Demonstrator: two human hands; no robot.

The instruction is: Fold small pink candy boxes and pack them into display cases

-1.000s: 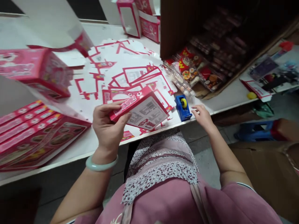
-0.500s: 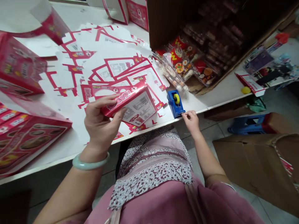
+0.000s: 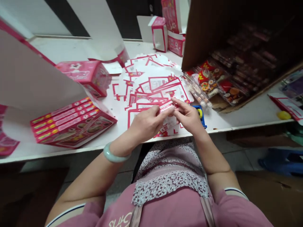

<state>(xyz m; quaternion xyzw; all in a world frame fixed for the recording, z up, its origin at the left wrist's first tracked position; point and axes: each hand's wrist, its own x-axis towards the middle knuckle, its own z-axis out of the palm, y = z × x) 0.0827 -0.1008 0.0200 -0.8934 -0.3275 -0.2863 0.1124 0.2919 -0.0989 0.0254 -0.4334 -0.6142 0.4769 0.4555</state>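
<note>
My left hand [image 3: 148, 123] is closed round a small flat pink-and-white box [image 3: 167, 106], held tilted above the front of the table. At the box's right end, my right hand [image 3: 189, 118] has its thumb and fingers closed on the edge; whether a strip of tape is between them cannot be made out. Just behind the right hand stands a blue tape dispenser [image 3: 203, 119] with a yellow core, partly covered by that hand. Flat pink-and-white printed cards [image 3: 156, 82] lie in a spread pile beneath and beyond the box.
A pink display carton [image 3: 94, 127] at left holds several slim boxes [image 3: 63, 118]. Behind it sits another pink carton [image 3: 82, 74]. A large brown cardboard box [image 3: 189, 41] at right contains packs of sweets [image 3: 210, 80]. A yellow round object [image 3: 284, 115] lies near the table edge.
My right hand has left the tape dispenser and come to the right end of the box. My left hand has turned the box narrow side up. The view has swung left.
</note>
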